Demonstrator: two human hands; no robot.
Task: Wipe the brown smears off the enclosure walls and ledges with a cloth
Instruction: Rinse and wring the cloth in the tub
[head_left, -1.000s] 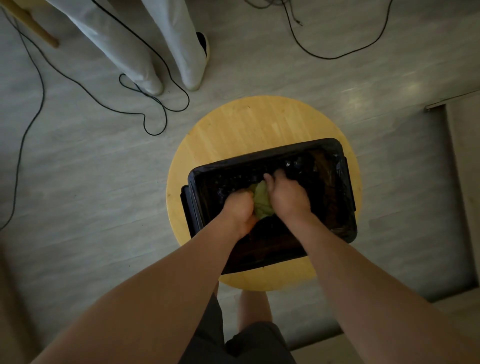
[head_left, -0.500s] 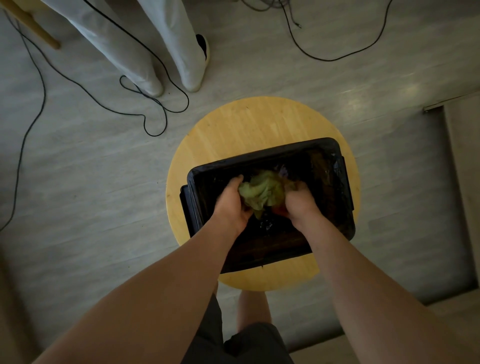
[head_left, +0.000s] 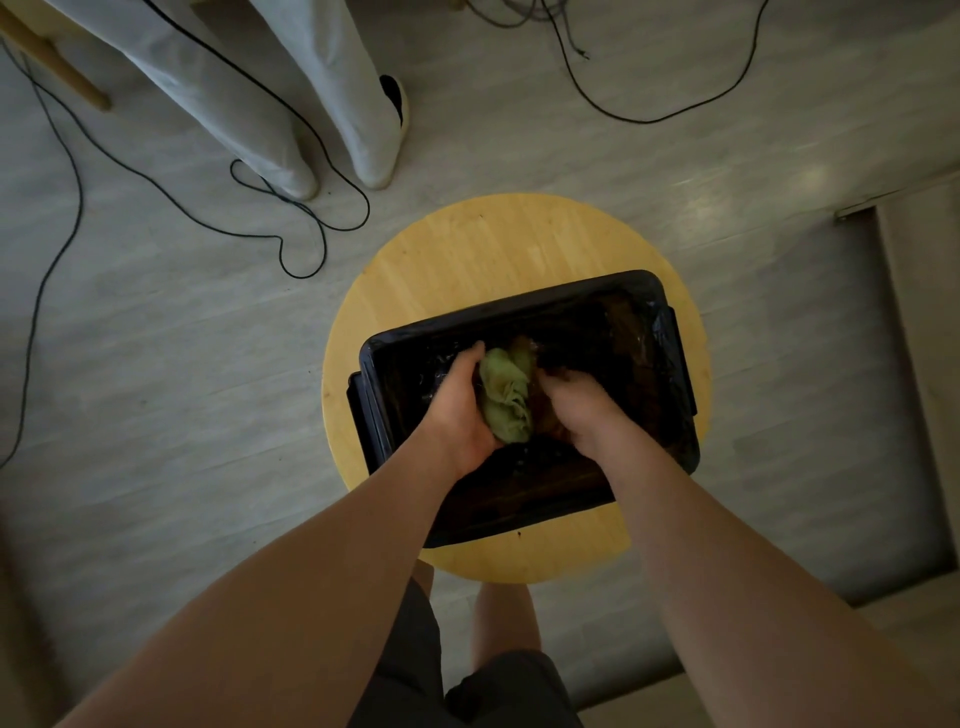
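— Grey plank flooring (head_left: 156, 364) lies all around the round, pale wooden stool top (head_left: 483, 249), and we see thin black cables (head_left: 291, 218) looping across the floor beyond the stool. Somebody's pale grey trouser legs (head_left: 311, 93) stand past the stool's far left side.

— We agree. On the stool top, toward its near edge, sits the black rectangular plastic enclosure (head_left: 670, 374), slightly askew. Its inside is dark and glossy, with brownish smearing along the right wall; we cannot make out finer detail.

— Where do we put the cloth?

— Inside the enclosure, left of its centre: the crumpled, pale green cloth (head_left: 506, 395) is bunched up between both hands.

— And the hands?

— Our left hand (head_left: 460, 410) is curled around the cloth's left side, fingers closed onto it. Our right hand (head_left: 574, 402) presses against the cloth's right side, knuckles up and fingers bent downward; we take it as grasping too, though its fingertips are hidden.

— Both forearms reach in over the enclosure's near rim.
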